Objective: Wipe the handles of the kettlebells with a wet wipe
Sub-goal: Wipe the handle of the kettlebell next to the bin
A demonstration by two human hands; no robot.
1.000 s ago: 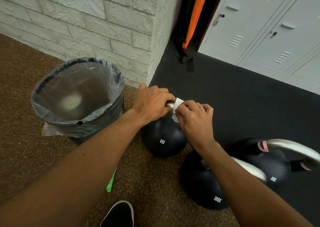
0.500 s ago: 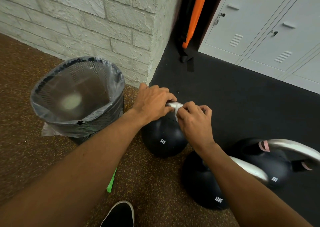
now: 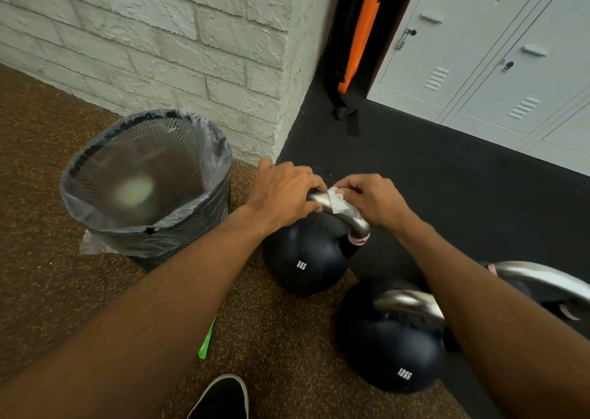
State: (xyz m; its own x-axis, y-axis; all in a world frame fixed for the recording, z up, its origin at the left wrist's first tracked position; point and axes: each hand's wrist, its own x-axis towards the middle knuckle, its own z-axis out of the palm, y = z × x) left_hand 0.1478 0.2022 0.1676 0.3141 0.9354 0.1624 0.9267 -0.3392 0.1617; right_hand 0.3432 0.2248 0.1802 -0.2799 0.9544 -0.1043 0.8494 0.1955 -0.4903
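Observation:
A black 8 kg kettlebell [image 3: 303, 255] with a silver handle [image 3: 354, 220] stands on the floor by the wall corner. My left hand [image 3: 282, 192] grips the left end of that handle. My right hand [image 3: 372, 199] pinches a white wet wipe [image 3: 336, 201] laid over the top of the handle. A black 12 kg kettlebell [image 3: 389, 351] sits nearer to me on the right, partly behind my right forearm. A third kettlebell [image 3: 542, 283] shows its silver handle at the right edge.
A black mesh bin [image 3: 143, 188] lined with a clear bag stands left of the kettlebells, something pale at its bottom. A white brick wall [image 3: 191, 51] is behind. Grey lockers [image 3: 495, 61] stand at the back right. My black shoe [image 3: 220, 399] and a green strip [image 3: 206, 342] lie below.
My right hand has slid rightward along the 8 kg kettlebell's handle, baring more of the silver bar and the pink band at its right end. The wipe now lies spread over the handle's top.

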